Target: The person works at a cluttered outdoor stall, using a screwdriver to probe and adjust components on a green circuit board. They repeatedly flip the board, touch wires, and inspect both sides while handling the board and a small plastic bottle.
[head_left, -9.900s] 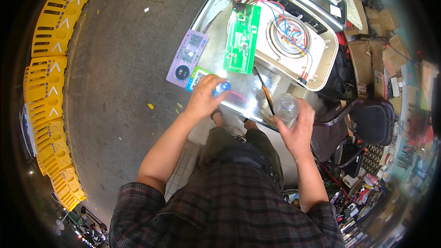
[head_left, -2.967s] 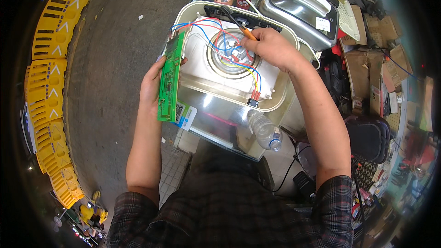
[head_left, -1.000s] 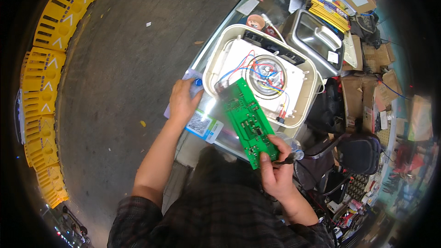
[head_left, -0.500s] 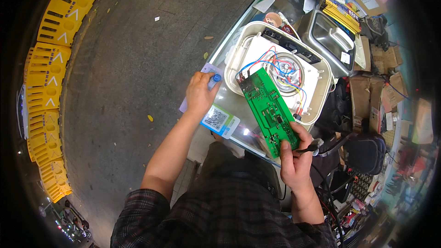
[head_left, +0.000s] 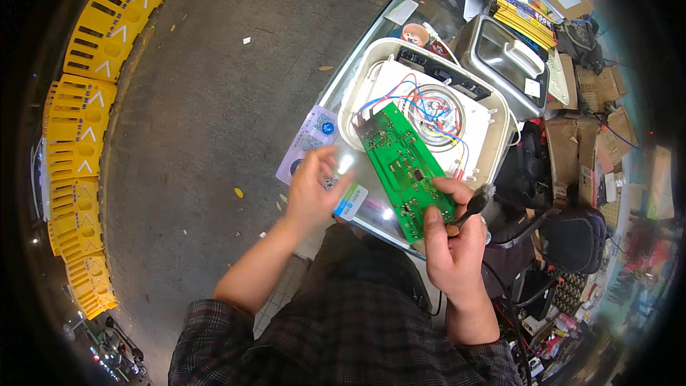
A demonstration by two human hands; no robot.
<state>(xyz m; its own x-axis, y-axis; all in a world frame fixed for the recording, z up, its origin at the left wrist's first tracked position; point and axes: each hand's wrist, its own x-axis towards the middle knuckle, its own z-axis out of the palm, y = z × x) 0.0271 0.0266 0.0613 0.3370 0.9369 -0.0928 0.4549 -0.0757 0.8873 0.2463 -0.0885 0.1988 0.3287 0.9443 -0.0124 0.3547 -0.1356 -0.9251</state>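
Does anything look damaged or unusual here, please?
Possibly: the green circuit board, held in the right hand, has a dark patch at its upper end, unlike the rest. It could be scorching, but I cannot be certain.

I see circuit board (head_left: 407, 175): long, green, rectangular, small dark components on upward face, darkened patch at far-left end. Held by near end in right hand (head_left: 455, 232), thumb on top, slanting from upper left to lower right, partly across cream housing (head_left: 364, 71) in my view. Same hand holds dark brush (head_left: 477, 204), paler tip pointing up and right.
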